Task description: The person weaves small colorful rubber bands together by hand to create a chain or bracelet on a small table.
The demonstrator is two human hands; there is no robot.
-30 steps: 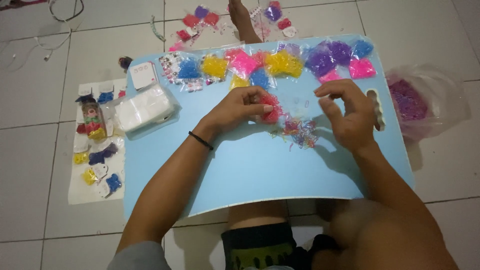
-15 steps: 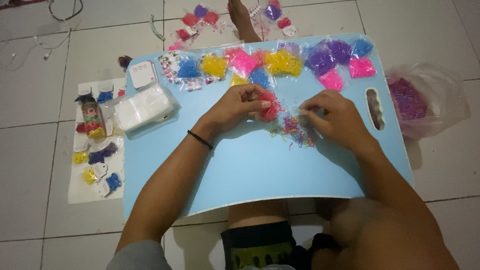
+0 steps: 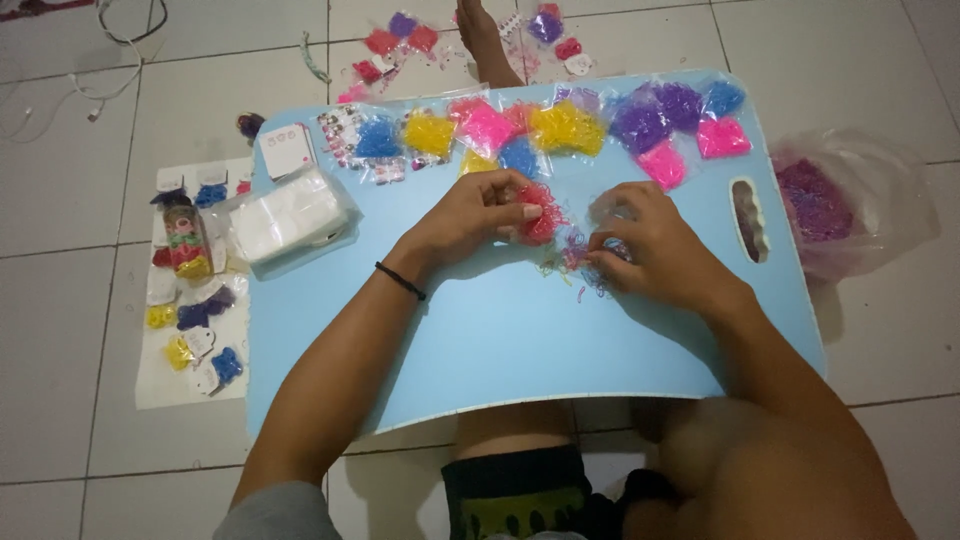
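Red rubber bands (image 3: pixel 540 215), a small clump mid-board on the light blue lap table (image 3: pixel 520 340), stay pinched in the left hand (image 3: pixel 480 215), while the right hand (image 3: pixel 650 245) has lowered, fingers now closed on the loose mixed bands (image 3: pixel 575 262) beside it.

The floor (image 3: pixel 880 60) is laid in large pale grey tiles with thin dark grout lines, evenly lit with a soft sheen and no hard shadows. A light blue surface (image 3: pixel 520 350) with rounded corners sits low over it. Left of that surface lies a white sheet (image 3: pixel 150 375). Beyond its far left corner, white and dark cables (image 3: pixel 95 85) trail across the tiles.
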